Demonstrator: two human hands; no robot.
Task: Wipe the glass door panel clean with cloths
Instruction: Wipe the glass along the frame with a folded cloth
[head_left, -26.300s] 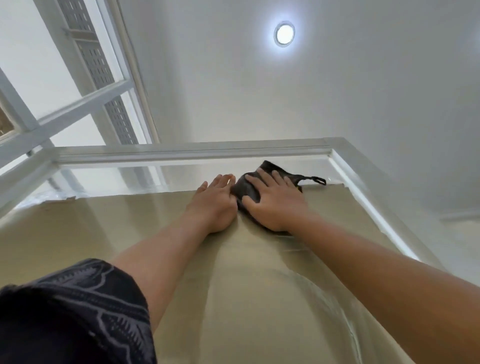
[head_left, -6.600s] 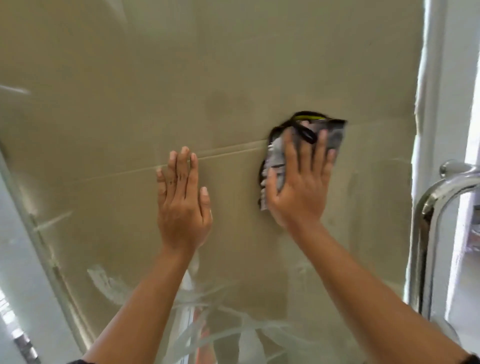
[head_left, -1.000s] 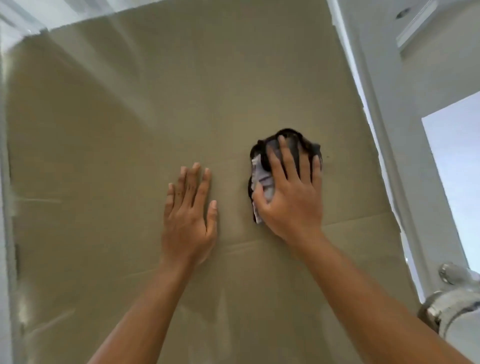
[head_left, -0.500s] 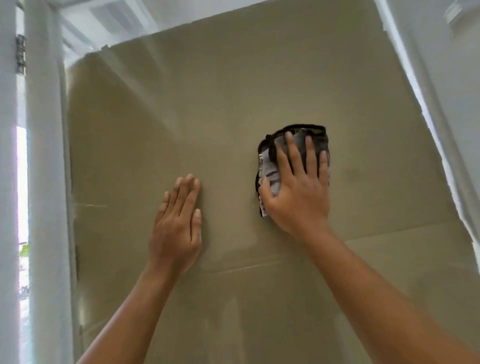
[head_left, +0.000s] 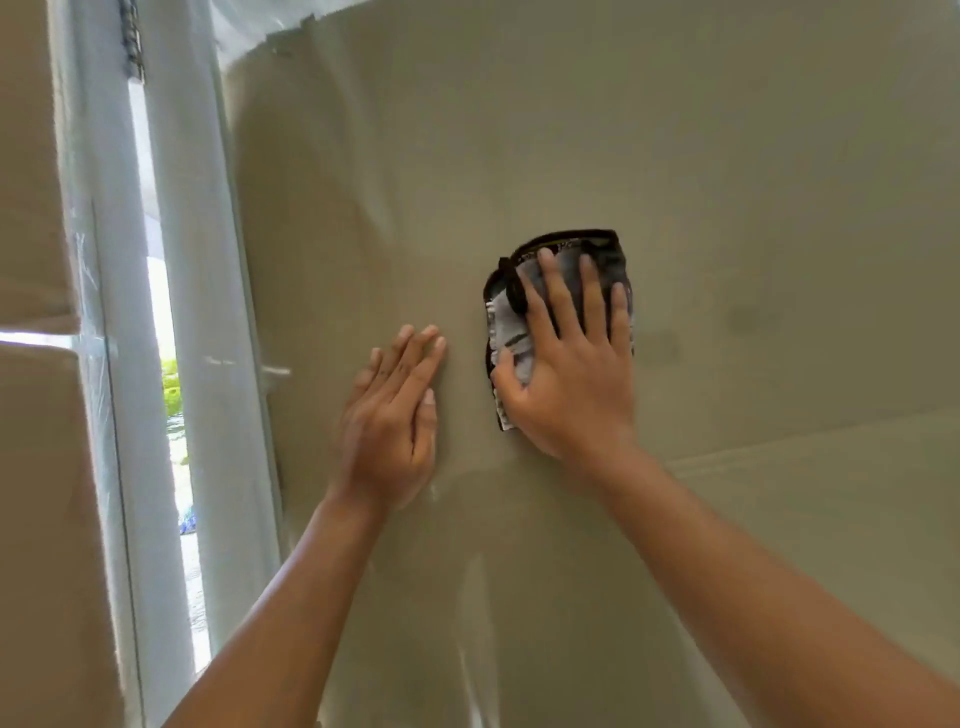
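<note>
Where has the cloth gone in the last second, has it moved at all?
Yes. The cloth under the right hand has slid left across the glass door panel, nearer the white frame at its left edge.

Doorway surroundings, left side.
White upright frame post (head_left: 120, 441); narrow daylight gap (head_left: 171, 389) showing greenery; brown paper-backed side panel (head_left: 36, 467) beyond.

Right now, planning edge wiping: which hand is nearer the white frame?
Left. The left hand rests on the glass right of the frame; the right hand presses the cloth farther right.
</note>
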